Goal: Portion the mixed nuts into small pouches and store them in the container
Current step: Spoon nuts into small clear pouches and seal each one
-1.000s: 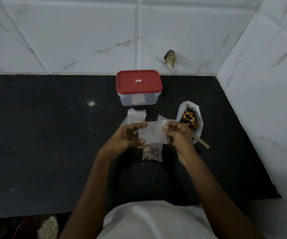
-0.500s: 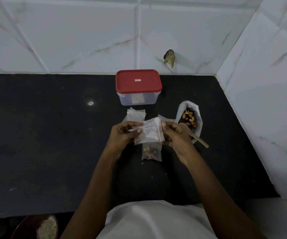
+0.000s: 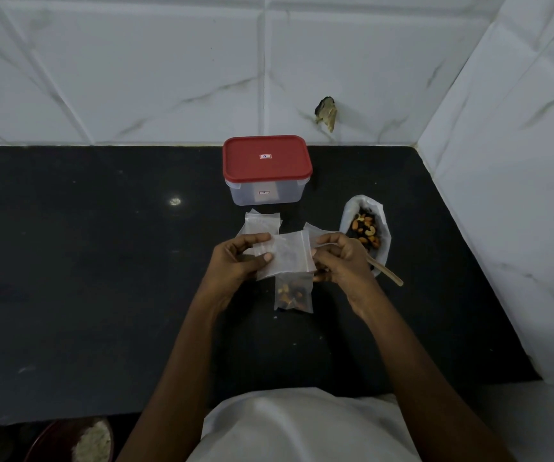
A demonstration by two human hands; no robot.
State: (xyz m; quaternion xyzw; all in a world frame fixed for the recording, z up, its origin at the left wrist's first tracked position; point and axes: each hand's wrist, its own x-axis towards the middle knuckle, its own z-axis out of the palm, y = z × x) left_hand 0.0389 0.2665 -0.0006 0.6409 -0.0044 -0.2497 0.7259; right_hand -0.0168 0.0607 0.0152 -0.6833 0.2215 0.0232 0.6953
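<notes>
Grip comes first: the left grip (image 3: pixel 239 258) pinches the left edge of an empty pouch (image 3: pixel 285 253) between thumb and fingers. The right grip (image 3: pixel 338 258) pinches its right edge, so the pouch is held flat above the counter (image 3: pixel 102 261) at the centre of the frame.

The step looks like parting the mouth for filling. That probably goes best by sliding the two film layers against each other with the thumbs. One grip can then keep the rim while the other goes for the spoon.

Just below the hands a filled pouch (image 3: pixel 294 293) lies on the counter, partly under the held one. Spare pouches (image 3: pixel 262 223) lie just above the left grip. The bag of mixed nuts (image 3: pixel 365 228) stands open at centre right, close beside the right grip. A wooden spoon (image 3: pixel 385 271) sticks out of it toward lower right, and a careless wrist could tip the bag.

The container (image 3: pixel 266 161), red lid on, sits at upper centre near the tiled wall (image 3: pixel 135 78). Right of the bag the wall corner closes in, so the left half of the counter offers the wider room.
</notes>
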